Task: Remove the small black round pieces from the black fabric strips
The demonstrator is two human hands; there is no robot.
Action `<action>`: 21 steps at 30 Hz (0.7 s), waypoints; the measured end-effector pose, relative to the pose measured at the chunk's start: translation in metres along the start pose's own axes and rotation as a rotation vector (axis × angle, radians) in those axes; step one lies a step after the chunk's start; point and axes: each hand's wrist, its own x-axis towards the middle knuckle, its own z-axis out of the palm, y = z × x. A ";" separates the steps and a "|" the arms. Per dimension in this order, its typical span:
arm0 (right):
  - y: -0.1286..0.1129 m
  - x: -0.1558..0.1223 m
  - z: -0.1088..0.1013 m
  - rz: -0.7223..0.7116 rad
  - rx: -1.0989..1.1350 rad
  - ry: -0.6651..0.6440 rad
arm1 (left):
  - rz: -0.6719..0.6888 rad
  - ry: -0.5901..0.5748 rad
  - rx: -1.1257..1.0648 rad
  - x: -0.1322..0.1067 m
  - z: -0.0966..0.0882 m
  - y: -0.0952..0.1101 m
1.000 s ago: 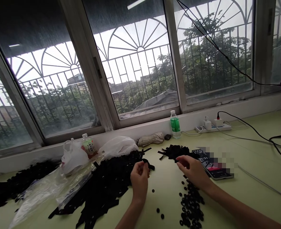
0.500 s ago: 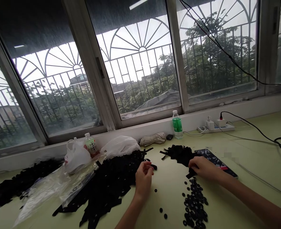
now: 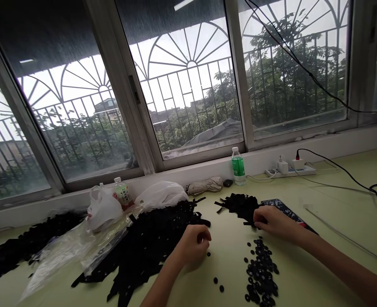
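My left hand (image 3: 194,245) hovers over the table beside the large heap of black fabric strips (image 3: 156,234). Its fingers are curled toward the thumb, just above a loose black disc-shaped button (image 3: 209,254); whether anything is between them cannot be seen. At the smaller pile of black strips (image 3: 239,206) is my right hand (image 3: 273,219), thumb and fingers closed together. A strip end lies by those fingertips, but what they pinch is hidden. Below that hand, many black buttons (image 3: 261,273) are spread in a long cluster.
A phone (image 3: 286,211) lies partly behind my right hand. Along the window wall are a green-labelled bottle (image 3: 238,167), a rolled cloth (image 3: 205,186), white plastic bags (image 3: 102,208) and a power strip (image 3: 290,171) with cables. Clear plastic (image 3: 63,258) separates two black heaps on the left.
My left hand has lowered toward me from the heap's edge and turned, coming over the loose button. My right hand has shifted slightly; the strip below its fingers no longer shows there.
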 end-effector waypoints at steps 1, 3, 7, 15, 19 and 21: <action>-0.002 0.000 0.000 0.001 0.016 0.013 | -0.035 -0.071 -0.024 -0.001 -0.003 -0.001; -0.006 0.001 0.002 0.015 0.085 0.053 | -0.095 -0.153 -0.064 -0.002 -0.007 -0.001; -0.017 0.002 0.007 0.087 0.343 0.142 | -0.075 -0.191 -0.094 -0.002 -0.003 0.011; -0.032 0.002 0.021 0.223 0.602 0.184 | 0.109 -0.221 0.042 -0.013 0.027 0.062; -0.041 -0.001 0.023 0.233 0.655 0.164 | 0.239 -0.197 0.235 -0.019 0.034 0.075; -0.047 -0.003 0.023 0.242 0.679 0.147 | 0.274 -0.176 0.295 -0.019 0.037 0.075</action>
